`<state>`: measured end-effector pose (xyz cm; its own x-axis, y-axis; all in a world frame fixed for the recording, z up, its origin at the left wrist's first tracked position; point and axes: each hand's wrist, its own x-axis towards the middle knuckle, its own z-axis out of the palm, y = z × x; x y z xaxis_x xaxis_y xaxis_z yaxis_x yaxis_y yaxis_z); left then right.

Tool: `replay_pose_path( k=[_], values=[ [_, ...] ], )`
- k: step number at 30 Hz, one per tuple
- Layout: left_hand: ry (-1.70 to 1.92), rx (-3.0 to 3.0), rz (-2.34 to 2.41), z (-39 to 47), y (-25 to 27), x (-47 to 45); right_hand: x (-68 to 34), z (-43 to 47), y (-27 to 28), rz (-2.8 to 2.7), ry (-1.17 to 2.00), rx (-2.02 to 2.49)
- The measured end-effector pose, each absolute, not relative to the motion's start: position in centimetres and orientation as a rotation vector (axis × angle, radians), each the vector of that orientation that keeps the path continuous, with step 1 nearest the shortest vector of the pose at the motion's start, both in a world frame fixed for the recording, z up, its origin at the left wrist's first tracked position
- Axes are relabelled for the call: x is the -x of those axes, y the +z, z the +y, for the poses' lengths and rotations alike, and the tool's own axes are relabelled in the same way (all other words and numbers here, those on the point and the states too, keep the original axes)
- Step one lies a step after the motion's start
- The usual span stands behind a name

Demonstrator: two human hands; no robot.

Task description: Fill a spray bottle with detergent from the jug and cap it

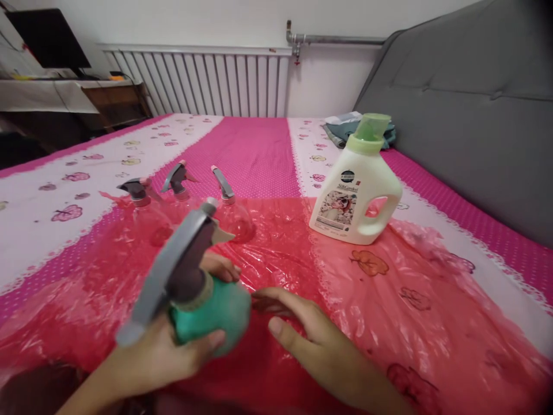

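Note:
My left hand is wrapped round a green spray bottle with a grey trigger head, tilted over to the left. Its base points toward my right hand, which is beside it with fingers apart and nothing in them. Behind the held bottle stand three clear spray bottles with grey heads: one at the left, one in the middle and one nearer. To the right a cream detergent jug with a green cap stands upright.
A red plastic sheet covers the near part of a pink and white bedspread. Folded cloths lie behind the jug. A grey padded headboard rises at the right; a radiator and a desk with a monitor are at the back.

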<state>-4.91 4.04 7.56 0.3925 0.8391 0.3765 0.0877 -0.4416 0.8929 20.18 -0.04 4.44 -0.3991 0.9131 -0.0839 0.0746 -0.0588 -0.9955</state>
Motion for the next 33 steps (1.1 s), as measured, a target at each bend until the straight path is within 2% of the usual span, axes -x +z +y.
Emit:
replay_pose_path(
  k=[3,9,11,16,20,23,27,30,33],
  values=[
    [1.119,-1.625,0.587,4.9,7.4,4.3,-20.0,-0.1,4.3,-1.516,1.535,1.094],
    [1.104,-1.396,0.531,5.1,8.7,2.2,-20.1,0.0,4.2,-1.464,1.499,1.034],
    [1.135,-1.213,0.467,4.8,8.7,1.4,-19.8,-0.1,4.0,-1.377,1.572,0.990],
    [1.108,-1.257,0.489,4.6,8.6,0.7,-18.3,-0.6,3.6,-0.973,1.890,0.840],
    [1.205,-1.268,0.534,4.8,9.5,1.2,-18.0,-0.7,3.8,-0.769,1.889,0.717],
    [1.239,-1.481,0.682,4.5,9.8,1.5,-18.1,-0.7,3.7,-0.791,1.866,0.689],
    [1.083,-1.126,0.521,4.0,9.9,1.5,-17.6,-0.3,2.6,-1.043,1.732,0.760],
    [1.122,-1.289,0.687,3.9,9.8,1.7,-17.3,0.1,1.6,-1.056,1.707,0.716],
    [1.147,-1.299,0.623,4.1,9.5,2.4,-17.7,0.1,1.5,-1.073,1.737,0.626]
  ],
)
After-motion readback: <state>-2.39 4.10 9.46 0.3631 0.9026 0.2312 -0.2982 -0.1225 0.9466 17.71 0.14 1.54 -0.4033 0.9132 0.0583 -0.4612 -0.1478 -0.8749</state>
